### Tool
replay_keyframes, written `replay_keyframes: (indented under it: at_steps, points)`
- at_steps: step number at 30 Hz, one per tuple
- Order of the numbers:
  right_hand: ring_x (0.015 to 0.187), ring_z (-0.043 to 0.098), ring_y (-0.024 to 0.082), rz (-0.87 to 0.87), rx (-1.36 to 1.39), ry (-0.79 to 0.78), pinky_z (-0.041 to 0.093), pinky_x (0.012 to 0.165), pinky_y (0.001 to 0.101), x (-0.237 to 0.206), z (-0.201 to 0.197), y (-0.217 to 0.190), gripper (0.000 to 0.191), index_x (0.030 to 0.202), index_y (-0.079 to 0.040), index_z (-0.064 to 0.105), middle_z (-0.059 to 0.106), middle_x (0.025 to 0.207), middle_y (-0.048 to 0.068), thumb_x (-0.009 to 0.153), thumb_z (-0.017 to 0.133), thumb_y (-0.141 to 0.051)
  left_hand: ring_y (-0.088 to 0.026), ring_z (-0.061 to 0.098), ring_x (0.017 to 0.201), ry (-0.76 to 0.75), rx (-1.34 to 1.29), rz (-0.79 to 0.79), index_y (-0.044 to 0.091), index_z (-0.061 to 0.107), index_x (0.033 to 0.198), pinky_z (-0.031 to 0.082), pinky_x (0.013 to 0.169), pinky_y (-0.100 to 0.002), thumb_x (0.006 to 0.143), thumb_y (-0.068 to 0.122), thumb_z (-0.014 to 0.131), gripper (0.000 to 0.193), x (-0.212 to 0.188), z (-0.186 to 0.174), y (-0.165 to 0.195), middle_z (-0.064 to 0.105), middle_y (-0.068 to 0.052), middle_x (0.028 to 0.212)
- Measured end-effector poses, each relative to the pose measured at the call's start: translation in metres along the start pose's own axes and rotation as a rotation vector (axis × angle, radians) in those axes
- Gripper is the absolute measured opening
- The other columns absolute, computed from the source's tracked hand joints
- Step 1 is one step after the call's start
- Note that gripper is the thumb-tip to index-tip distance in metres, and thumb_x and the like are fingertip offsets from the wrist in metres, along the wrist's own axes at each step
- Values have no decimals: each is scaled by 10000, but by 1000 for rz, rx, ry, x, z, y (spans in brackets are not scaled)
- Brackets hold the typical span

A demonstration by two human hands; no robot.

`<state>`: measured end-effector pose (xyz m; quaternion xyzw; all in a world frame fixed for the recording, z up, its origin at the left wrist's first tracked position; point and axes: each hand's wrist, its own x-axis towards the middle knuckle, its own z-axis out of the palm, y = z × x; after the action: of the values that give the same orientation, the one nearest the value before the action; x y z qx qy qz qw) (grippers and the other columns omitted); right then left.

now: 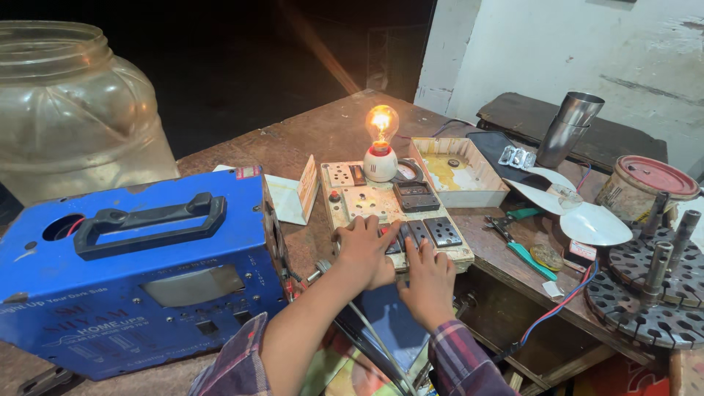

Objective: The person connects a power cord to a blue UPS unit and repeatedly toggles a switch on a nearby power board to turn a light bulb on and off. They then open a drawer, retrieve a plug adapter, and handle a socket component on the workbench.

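Note:
A worn switchboard (367,202) with sockets, switches and a small round meter lies on the wooden bench. A glowing clear bulb (382,125) stands in a white holder at the board's far edge. My left hand (363,249) rests on the board's near edge, fingers spread over the black switches. My right hand (427,282) lies beside it, fingertips pressing on the board's near right sockets. Neither hand holds a loose object. Both forearms come up from the bottom, in plaid sleeves.
A blue metal power unit (139,271) with a black handle sits at left, a large plastic jar (70,103) behind it. An open cardboard box (458,172), steel tumblers (568,128), white fan blade (587,216), tin lid (649,183), green-handled pliers (524,246) and winding fixtures (653,286) crowd the right.

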<state>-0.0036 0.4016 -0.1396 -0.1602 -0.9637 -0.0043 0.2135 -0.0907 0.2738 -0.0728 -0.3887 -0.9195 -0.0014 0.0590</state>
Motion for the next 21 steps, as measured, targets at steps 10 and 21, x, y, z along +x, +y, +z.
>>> replay_keyframes:
  at_steps: [10,21]
  points:
    - [1193,462,323,-23,-8,-18,336,1060,487,0,-5,1,998,1577,-202,320,419,1468,112,718,812,-325,-404,404,1308,4,18,25,318,275,1612,378,946,-722,816,430,588,863,-1,-3,-1,416,-165,1437]
    - [1184,493,309,10,28,-32,362,1056,497,4,-8,-2,870,1491,-206,422,469,1406,80,718,810,-302,-406,375,1318,-85,1,-7,345,179,1632,384,924,-728,848,357,559,871,-3,-8,0,373,-165,1470]
